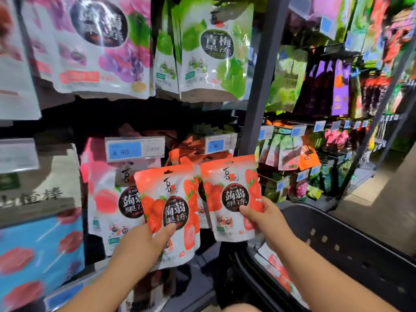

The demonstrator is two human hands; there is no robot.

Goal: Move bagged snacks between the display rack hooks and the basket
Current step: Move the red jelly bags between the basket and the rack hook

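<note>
my left hand [144, 242] pinches a strawberry jelly bag [167, 199] by its lower half, thumb curled on the front, up and to the left of the black basket [337, 244]. my right hand [258, 216] pinches a second strawberry bag [229, 194] at its lower right edge, just above the basket's left rim. both bags stand upright, side by side. another red-printed bag [278, 269] lies inside the basket. further left of the basket hang peach jelly bags [108, 199]; high above it, green plum jelly bags [213, 52].
</note>
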